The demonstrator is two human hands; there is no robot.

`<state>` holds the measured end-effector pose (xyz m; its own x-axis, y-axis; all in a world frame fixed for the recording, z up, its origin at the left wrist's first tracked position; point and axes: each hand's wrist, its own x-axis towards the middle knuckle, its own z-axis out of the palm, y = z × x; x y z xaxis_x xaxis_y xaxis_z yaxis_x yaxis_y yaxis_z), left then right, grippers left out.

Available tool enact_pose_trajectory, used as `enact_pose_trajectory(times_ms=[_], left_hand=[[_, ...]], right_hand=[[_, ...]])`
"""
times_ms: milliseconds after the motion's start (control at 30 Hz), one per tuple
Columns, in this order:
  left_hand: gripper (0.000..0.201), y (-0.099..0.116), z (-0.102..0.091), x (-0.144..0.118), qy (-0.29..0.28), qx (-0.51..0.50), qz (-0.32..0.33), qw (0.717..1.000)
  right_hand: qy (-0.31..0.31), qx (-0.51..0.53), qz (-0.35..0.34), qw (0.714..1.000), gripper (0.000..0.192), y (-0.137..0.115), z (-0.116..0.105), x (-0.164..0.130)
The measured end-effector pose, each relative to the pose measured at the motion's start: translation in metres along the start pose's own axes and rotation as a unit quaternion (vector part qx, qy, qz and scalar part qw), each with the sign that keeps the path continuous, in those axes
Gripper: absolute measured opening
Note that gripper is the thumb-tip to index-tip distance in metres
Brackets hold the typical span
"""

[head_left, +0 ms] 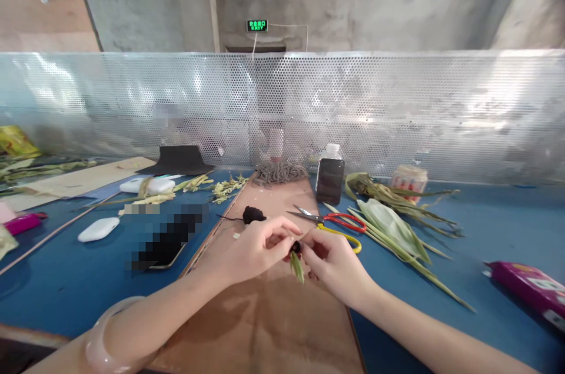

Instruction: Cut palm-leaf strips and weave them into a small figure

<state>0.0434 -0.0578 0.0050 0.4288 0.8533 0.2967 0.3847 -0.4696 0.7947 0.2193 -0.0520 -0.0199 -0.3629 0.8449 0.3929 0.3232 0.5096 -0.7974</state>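
Head: dark piece (295, 247), pointed leaf (297, 268)

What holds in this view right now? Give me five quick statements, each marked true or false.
1. The left hand and right hand meet at a small dark piece with a green strip below it. True.
2. The bracelet is on the right arm. False: the bracelet is on the left arm.
3. A black clump lies on the brown board. True.
4. The scissors lie left of the board. False: the scissors lie just beyond the right hand, across the board's right edge.
5. The exit sign is lit green. True.
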Motion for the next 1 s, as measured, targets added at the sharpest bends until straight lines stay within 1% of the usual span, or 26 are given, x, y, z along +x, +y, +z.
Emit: enact_pose_trajectory(times_ms=[100,200,367,533,700,833,1000], left_hand=[[0.028,-0.005,0.001,0.002,-0.022,-0.021,0.021,0.999],[0.03,-0.011,0.002,0.003,-0.002,-0.008,0.021,1.0],[0.027,-0.015,0.001,0.003,0.041,0.064,0.022,0.997],[0.025,-0.013,0.002,0.003,0.051,0.061,0.015,0.997],[0.021,-0.011,0.004,0.002,0.067,0.037,0.008,0.997],[0.018,-0.01,0.005,0.001,0.086,0.042,-0.002,0.995],[0.013,-0.005,0.005,0.002,0.074,0.023,-0.005,0.997]], right_hand=[[0.002,0.018,0.005,1.0,0.018,0.001,-0.001,0.0],[0.007,0.027,0.003,1.0,0.019,0.0,-0.001,0.0],[0.004,0.039,0.004,0.999,0.021,0.001,0.0,0.0],[-0.005,0.054,0.012,0.998,0.02,0.0,0.002,-0.002],[-0.009,0.041,0.018,0.999,0.021,-0.002,0.003,-0.002],[0.0,0.0,-0.003,1.0,0.022,-0.003,0.003,-0.001],[0.011,-0.025,-0.029,0.999,0.022,-0.002,0.002,-0.002]])
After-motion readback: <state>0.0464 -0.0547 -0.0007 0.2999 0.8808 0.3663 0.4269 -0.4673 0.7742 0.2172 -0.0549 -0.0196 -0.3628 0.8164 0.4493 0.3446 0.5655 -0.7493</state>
